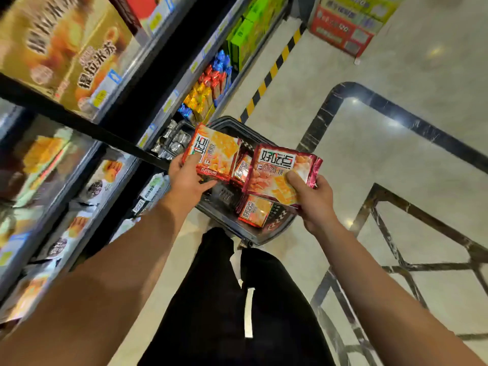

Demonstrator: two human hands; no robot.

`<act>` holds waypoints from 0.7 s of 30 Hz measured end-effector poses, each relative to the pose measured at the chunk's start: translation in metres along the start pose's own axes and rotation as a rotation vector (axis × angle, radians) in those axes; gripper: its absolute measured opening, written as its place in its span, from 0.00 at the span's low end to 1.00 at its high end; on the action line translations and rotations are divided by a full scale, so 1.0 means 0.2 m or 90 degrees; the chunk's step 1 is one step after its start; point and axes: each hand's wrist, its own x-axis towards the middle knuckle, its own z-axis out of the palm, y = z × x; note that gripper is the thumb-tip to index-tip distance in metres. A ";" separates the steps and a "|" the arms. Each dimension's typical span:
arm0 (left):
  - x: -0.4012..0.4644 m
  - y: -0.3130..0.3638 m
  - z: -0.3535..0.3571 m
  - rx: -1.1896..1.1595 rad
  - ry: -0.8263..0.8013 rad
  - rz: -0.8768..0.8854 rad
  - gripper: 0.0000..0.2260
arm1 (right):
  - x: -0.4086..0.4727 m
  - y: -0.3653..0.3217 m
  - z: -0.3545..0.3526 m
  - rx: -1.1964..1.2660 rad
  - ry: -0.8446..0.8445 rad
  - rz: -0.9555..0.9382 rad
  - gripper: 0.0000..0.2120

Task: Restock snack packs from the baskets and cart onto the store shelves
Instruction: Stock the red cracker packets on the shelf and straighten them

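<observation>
A dark plastic basket (277, 225) stands on the floor in front of my legs. My left hand (187, 180) grips an orange-red cracker pack (214, 151) above the basket's left side, thumb on its face. In my right hand (314, 199) is a stack of red-edged cracker packs (277, 170), thumb pressed on the top one. Two more packs (254, 211) of the same kind lie inside the basket under my hands. The store shelves (124, 165) run along my left.
The shelves hold large yellow cake boxes (63, 46), green boxes (248, 30), small foil-wrapped snacks (206, 88) and white packs (153, 188) lower down. A yellow-black striped line (272, 72) marks the floor. A red and yellow sign (348, 25) stands far right.
</observation>
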 end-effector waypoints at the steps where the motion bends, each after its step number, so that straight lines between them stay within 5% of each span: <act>1: -0.08 0.02 -0.04 -0.024 -0.002 0.005 0.21 | -0.07 -0.05 -0.01 -0.004 -0.006 -0.007 0.21; 9: -0.76 0.11 -0.31 -0.213 0.005 0.060 0.08 | -0.52 -0.32 0.01 -0.008 -0.126 -0.076 0.22; 16: -1.21 0.28 -0.62 -0.407 -0.015 0.109 0.13 | -0.78 -0.48 0.27 -0.030 -0.258 -0.112 0.23; 21: -1.39 0.40 -0.94 -0.380 -0.022 0.173 0.17 | -0.93 -0.55 0.56 -0.082 -0.343 -0.188 0.22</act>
